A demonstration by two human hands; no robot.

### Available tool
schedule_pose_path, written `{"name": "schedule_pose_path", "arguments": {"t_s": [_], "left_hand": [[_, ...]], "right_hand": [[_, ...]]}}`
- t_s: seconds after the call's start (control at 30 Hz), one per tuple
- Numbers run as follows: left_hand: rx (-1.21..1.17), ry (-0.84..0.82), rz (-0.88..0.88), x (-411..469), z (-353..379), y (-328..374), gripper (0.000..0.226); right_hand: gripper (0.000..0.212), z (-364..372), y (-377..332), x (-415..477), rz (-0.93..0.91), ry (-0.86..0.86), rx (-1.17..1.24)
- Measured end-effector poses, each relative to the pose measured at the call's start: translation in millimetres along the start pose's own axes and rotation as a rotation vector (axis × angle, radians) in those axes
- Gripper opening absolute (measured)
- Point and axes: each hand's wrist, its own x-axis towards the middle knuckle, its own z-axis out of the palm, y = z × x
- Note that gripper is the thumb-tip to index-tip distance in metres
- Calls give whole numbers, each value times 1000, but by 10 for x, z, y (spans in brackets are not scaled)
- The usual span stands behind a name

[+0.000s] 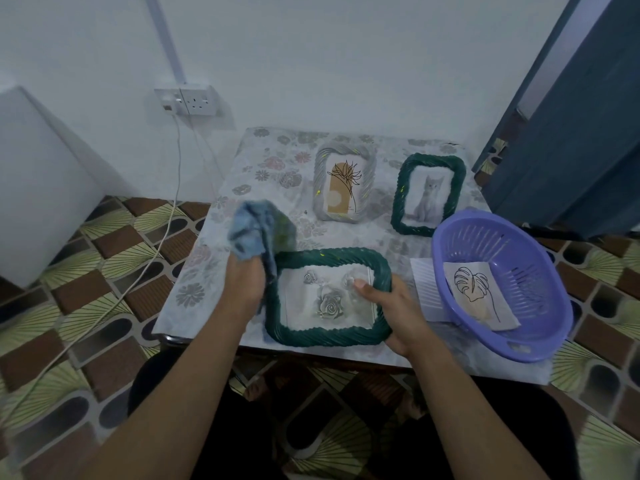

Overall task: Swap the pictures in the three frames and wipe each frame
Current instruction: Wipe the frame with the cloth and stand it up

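Observation:
A dark green twisted-rim frame (329, 336) with a rose picture lies flat at the table's near edge. My right hand (391, 303) grips its right side, thumb lying on the glass. My left hand (244, 278) holds a blue cloth (251, 228) against the frame's upper left corner. Further back stands a grey frame (320, 178) holding a plant drawing, and to its right a second dark green frame (403, 188) with a cat picture.
A purple plastic basket (540, 271) at the table's right edge holds a leaf line drawing (474, 285), with a white ribbed sheet (427, 289) beneath it. A wall socket (188, 100) with cables is at left, a dark blue door (571, 133) at right.

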Motion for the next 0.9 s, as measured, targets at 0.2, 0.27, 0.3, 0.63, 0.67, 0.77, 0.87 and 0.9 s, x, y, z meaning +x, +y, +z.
{"name": "schedule_pose_path", "arguments": {"t_s": [0.2, 0.27, 0.3, 0.63, 0.67, 0.77, 0.87, 0.9], "left_hand": [[734, -553, 621, -4, -3, 36, 37], [730, -587, 601, -22, 46, -3, 29], [706, -573, 572, -25, 64, -43, 28], [118, -367, 112, -262, 333, -442, 25], [88, -406, 89, -278, 337, -482, 28], [-54, -533, 47, -340, 303, -515, 21], [-55, -451, 110, -331, 286, -534, 19], [-26, -376, 126, -325, 291, -525, 19]], "right_hand": [[26, -94, -168, 44, -3, -63, -86], [39, -159, -214, 75, 21, -60, -73], [44, -180, -236, 86, 33, -55, -53], [41, -118, -109, 168, -74, 24, 228], [39, -103, -76, 181, -94, 32, 197], [32, -115, -46, 190, -130, 60, 63], [38, -73, -26, 150, -180, 36, -2], [40, -33, -17, 139, -197, 34, -9]]}}
